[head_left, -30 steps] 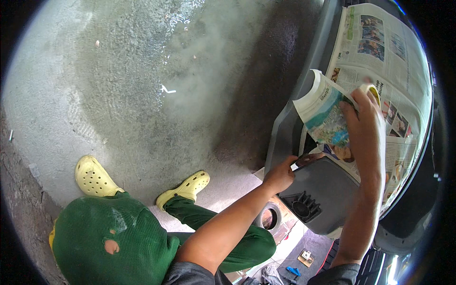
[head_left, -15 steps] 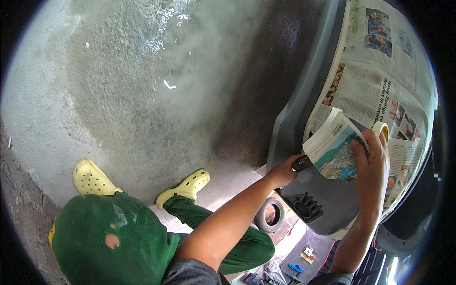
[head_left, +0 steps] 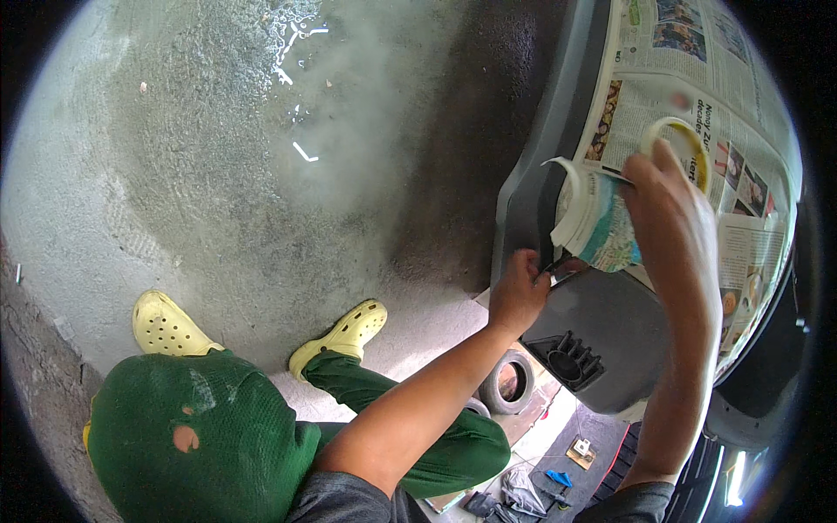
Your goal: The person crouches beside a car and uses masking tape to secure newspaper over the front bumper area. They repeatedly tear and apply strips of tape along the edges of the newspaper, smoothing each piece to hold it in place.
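Observation:
My right hand (head_left: 671, 218) is closed on a roll of pale yellow masking tape (head_left: 703, 161) at its fingertips. Beneath that hand is a loose piece of printed newspaper (head_left: 597, 228), its left end curling up, by a dark grey plastic car bumper (head_left: 602, 331). At the paper's lower left corner, my left hand (head_left: 521, 298) has its fingers pinched together. A small dark thing shows beside them, but I cannot make out what they hold. More newspaper sheets (head_left: 741, 113) cover the car body to the right.
Wet grey concrete floor (head_left: 218, 200) spreads to the left, with a bent white scrap (head_left: 305, 152) on it. Below the bumper lie a tyre (head_left: 508, 383), a blue item (head_left: 559, 478) and a grey cloth (head_left: 523, 492). My legs in green trousers and yellow clogs (head_left: 344, 336) are at lower left.
My right hand has moved up and left with the tape roll, which now shows as a full ring. The loose newspaper has folded narrower; my left hand has shifted slightly down along the bumper edge.

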The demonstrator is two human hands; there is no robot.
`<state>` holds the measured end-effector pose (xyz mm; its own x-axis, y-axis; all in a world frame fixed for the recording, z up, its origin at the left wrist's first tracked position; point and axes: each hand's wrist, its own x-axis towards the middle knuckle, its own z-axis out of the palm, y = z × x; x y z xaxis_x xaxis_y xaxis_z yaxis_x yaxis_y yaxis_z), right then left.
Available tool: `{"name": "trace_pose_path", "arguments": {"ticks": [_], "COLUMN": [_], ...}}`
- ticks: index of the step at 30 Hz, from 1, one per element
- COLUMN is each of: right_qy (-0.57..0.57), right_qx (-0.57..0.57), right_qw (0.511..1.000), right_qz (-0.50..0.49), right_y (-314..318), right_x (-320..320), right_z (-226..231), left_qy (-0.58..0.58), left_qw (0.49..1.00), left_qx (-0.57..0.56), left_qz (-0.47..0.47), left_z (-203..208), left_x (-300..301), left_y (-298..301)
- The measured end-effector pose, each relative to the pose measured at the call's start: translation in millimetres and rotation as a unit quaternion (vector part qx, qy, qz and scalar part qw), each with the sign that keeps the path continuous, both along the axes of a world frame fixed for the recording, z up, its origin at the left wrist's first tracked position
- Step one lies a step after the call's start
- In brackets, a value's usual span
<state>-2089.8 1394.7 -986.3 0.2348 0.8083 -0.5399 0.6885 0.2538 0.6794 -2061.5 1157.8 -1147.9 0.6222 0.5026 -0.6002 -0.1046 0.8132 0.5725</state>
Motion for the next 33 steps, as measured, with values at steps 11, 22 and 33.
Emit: {"name": "trace_pose_path", "arguments": {"ticks": [11,22,33], "right_qy": [-0.060,-0.127,-0.151], "right_qx": [-0.111,-0.118,-0.193], "right_qw": [0.991,0.982,0.969], "right_qz": [0.048,0.077,0.038], "right_y": [-53,-58,-63], "right_x": [27,44,55], "right_z": [-59,-55,-60], "left_qy": [0.065,0.047,0.024], "left_qw": [0.971,0.967,0.970], "left_qx": [0.194,0.250,0.242], "left_qz": [0.127,0.030,-0.024], "left_z": [-14,-7,-18], "left_x": [-23,-15,-23], "left_y": [9,21,13]}}
